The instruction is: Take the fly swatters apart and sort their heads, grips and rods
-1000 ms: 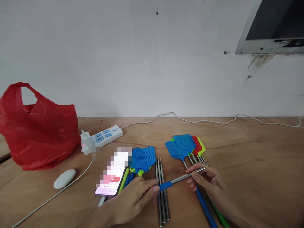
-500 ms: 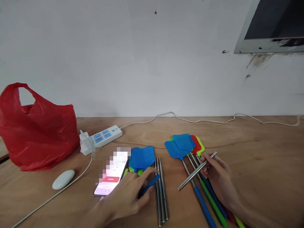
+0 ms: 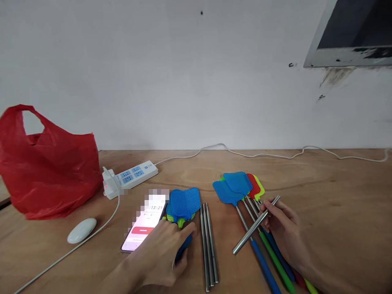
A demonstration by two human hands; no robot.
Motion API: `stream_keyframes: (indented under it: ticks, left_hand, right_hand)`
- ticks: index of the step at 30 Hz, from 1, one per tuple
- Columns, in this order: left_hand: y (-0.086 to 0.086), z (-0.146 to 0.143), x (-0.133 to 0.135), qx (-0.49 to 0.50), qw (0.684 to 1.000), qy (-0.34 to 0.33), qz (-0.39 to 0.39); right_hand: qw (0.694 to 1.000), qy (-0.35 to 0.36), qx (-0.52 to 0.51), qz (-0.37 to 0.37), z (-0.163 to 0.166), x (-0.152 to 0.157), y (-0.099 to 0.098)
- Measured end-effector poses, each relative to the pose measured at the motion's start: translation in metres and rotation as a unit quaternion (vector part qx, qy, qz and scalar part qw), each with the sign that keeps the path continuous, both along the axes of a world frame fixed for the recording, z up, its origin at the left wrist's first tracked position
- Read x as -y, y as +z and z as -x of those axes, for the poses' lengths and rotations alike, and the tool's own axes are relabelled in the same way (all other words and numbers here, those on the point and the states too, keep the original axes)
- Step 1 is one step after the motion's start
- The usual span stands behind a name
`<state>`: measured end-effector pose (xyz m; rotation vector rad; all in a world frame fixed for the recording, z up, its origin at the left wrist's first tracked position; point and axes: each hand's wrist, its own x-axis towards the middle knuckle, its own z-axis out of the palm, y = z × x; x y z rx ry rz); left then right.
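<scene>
Two bare forearms (image 3: pixel 122 277) extend from the lower edge, the left grip (image 3: pixel 167 249) palm-down with fingers curled under, the right grip (image 3: pixel 280 228) pinching between thumb and fingers.

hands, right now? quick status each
Left hand: closed on a blue handle, mostly hidden by the fingers.
Right hand: closed, holding a metal tube slanted above the handled swatters.

On the lit screen of the phone (image 3: pixel 148 218) I can read the digits 13:21, with whatever comes before them blurred into blocks. Lower on that phone, a red button (image 3: pixel 143 230) carries pale lettering, too small to make out. Beyond the phone, the power strip's (image 3: pixel 132 176) tiny markings can't be read either.
</scene>
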<state>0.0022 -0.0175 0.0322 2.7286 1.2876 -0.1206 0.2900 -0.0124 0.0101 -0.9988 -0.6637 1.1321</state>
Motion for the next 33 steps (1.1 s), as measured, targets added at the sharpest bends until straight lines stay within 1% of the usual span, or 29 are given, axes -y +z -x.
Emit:
stream_keyframes:
  ticks: [3, 8, 13, 17, 19, 21, 24, 26, 28, 30, 33]
  left_hand:
    - [0.003, -0.001, -0.001, -0.028, 0.999, 0.017, 0.003]
    - [0.006, 0.001, -0.005, -0.065, 0.997, 0.031, -0.021]
    - [0.007, 0.002, -0.008, -0.054, 0.998, 0.005, -0.030]
    - [0.002, 0.003, -0.009, -0.026, 0.999, -0.016, -0.039]
    - [0.000, 0.004, -0.008, 0.017, 0.999, -0.018, -0.046]
    - [-0.001, 0.004, -0.006, 0.088, 0.995, -0.012, -0.043]
    - [0.000, 0.002, 0.000, 0.205, 0.979, -0.007, -0.001]
    - [0.002, 0.000, 0.004, 0.243, 0.969, -0.016, 0.048]
    - [0.001, -0.002, 0.007, 0.244, 0.965, -0.020, 0.094]
    - [-0.002, -0.003, 0.009, 0.227, 0.966, -0.018, 0.124]
    - [-0.006, -0.005, 0.010, 0.205, 0.969, -0.016, 0.135]
  right_hand:
    - [1.000, 0.003, 0.008, -0.007, 0.000, 0.001, -0.002]
    - [1.000, 0.013, 0.016, -0.016, -0.002, 0.000, -0.004]
    - [0.999, 0.040, 0.029, -0.002, 0.000, 0.001, -0.001]
    - [0.998, 0.057, 0.033, 0.010, 0.002, 0.003, 0.001]
    - [0.997, 0.068, 0.044, 0.009, 0.003, 0.003, 0.000]
    - [0.994, 0.099, 0.054, -0.004, 0.004, 0.004, -0.001]
    - [0.979, 0.191, 0.067, -0.021, 0.006, 0.005, -0.002]
    - [0.963, 0.251, 0.092, -0.029, 0.007, 0.008, -0.003]
    - [0.948, 0.290, 0.129, -0.032, 0.009, 0.010, -0.003]
    - [0.936, 0.310, 0.163, -0.031, 0.011, 0.013, -0.003]
    - [0.932, 0.311, 0.183, -0.034, 0.014, 0.016, -0.005]
